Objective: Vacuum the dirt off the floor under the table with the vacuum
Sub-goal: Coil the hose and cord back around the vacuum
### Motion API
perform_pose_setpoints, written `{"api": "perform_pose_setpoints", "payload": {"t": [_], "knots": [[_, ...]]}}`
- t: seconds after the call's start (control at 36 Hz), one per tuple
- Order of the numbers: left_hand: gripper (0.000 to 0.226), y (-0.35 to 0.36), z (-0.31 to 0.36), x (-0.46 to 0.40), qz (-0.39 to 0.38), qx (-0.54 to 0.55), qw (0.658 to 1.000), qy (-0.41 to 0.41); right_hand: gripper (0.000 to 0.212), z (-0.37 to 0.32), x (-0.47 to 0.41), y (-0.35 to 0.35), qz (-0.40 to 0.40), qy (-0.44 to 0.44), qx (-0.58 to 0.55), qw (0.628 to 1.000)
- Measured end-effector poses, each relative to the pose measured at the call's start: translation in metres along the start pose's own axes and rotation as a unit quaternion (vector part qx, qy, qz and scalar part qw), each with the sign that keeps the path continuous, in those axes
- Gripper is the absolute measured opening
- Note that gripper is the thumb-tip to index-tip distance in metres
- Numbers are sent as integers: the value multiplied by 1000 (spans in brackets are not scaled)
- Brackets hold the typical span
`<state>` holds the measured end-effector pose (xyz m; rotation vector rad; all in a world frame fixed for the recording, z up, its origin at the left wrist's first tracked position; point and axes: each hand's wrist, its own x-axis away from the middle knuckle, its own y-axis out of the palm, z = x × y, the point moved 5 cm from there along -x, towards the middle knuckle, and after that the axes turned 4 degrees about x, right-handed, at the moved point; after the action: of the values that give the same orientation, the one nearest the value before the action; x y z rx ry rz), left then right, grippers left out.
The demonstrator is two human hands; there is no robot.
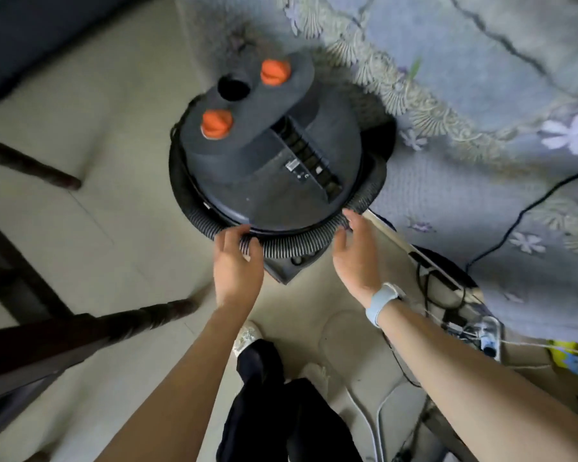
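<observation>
Where left hand [236, 258] grips, ribbed hose [294, 243], domed vacuum [271, 155]

The vacuum [274, 155] is dark grey to black, with two bright orange knobs [275, 72] on its top and a small white label near its middle. The ribbed hose [291, 243] coiled round its base is dark grey with paler ridges. The floor [121, 135] is pale cream tile. The rug [481, 95] is dusty blue-grey, patterned with beige fan-like scallops and lilac-white flowers. The chair legs [30, 165] are dark brown wood. A black cable [528, 208] crosses the rug. The wristband [382, 303] is light blue. The trousers [281, 405] are black and the shoe [246, 336] white and speckled.
</observation>
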<state>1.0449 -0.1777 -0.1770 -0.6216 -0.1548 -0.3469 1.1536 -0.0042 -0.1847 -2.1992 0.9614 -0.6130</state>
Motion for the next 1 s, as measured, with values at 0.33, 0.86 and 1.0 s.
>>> {"api": "perform_pose_setpoints", "payload": {"t": [0.33, 0.86, 1.0], "knots": [[64, -11, 48, -128, -77, -234, 963, 108, 65, -101, -110, 35, -61, -189, 262, 945], [57, -69, 28, -244, 20, -272, 958, 92, 61, -188, -163, 110, -43, -207, 228, 950], [59, -95, 28, -290, 28, -275, 961, 25, 62, -235, -199, 144, -56, -228, 218, 948]]}}
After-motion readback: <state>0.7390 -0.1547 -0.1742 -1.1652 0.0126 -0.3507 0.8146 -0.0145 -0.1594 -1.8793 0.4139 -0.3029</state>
